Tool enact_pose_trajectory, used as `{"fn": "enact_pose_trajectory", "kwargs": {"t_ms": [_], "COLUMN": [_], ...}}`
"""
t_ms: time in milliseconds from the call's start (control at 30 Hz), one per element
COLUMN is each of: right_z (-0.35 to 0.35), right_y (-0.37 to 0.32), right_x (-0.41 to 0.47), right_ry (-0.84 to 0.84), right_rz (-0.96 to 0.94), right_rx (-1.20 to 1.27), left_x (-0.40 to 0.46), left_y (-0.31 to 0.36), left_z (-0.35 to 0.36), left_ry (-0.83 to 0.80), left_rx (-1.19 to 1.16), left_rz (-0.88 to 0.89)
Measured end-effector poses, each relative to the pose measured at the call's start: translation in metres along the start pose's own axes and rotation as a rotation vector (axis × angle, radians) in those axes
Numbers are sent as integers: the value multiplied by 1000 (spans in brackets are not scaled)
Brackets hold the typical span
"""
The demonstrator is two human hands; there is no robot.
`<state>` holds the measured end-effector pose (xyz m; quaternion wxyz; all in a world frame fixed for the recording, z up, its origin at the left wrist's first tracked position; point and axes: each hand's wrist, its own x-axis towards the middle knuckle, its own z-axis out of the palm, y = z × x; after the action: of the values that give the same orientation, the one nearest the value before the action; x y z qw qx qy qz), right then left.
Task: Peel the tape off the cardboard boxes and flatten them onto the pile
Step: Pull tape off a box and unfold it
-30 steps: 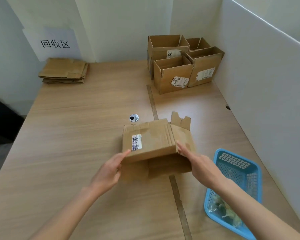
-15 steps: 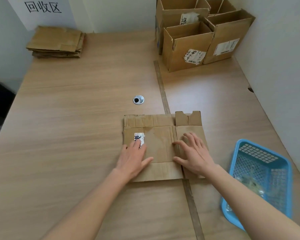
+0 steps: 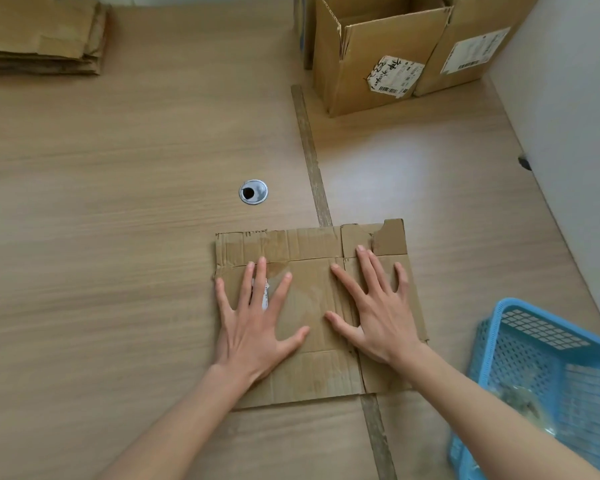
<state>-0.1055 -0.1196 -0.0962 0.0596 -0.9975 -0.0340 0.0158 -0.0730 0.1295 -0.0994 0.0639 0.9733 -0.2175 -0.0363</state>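
Pressing one box flat on the worktop, pile still to reach.

Both hands lie spread, fingers straight, palms down on the flattened box (image 3: 312, 317) near the middle of the worktop (image 3: 118, 202): the left hand (image 3: 257, 320) covers a white label, the right hand (image 3: 378, 306) sits across the fold line, and neither grips anything. I'd judge the flattening nearly done; next the sheet needs taking by its edges and carrying to the pile (image 3: 42, 32) at about ten o'clock, well apart from it. Counted: one flattened box, one pile, two upright boxes (image 3: 371, 64) plainly in view at one o'clock with a sliver of perhaps another behind, one blue basket (image 3: 548, 375) at four o'clock, one metal grommet (image 3: 253, 191).
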Motion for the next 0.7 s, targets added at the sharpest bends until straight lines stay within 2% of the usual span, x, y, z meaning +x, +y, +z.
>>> {"fn": "enact_pose_trajectory", "kwargs": {"t_ms": [333, 467, 533, 600, 700], "right_z": [0, -11, -18, -25, -31], "right_y": [-1, 2, 5, 7, 9], "right_x": [1, 4, 2, -8, -29], "right_ry": [-23, -98, -114, -88, -144], "right_rz": [5, 11, 92, 266, 457], "right_rx": [2, 142, 255, 318, 337], "left_x": [-1, 1, -3, -13, -31], "left_y": [0, -3, -7, -10, -13], "left_z": [0, -9, -12, -16, -23], "left_ry": [33, -1, 29, 57, 5], "left_rx": [25, -130, -232, -252, -261], "left_rz": [-9, -50, -104, -244, -429]}}
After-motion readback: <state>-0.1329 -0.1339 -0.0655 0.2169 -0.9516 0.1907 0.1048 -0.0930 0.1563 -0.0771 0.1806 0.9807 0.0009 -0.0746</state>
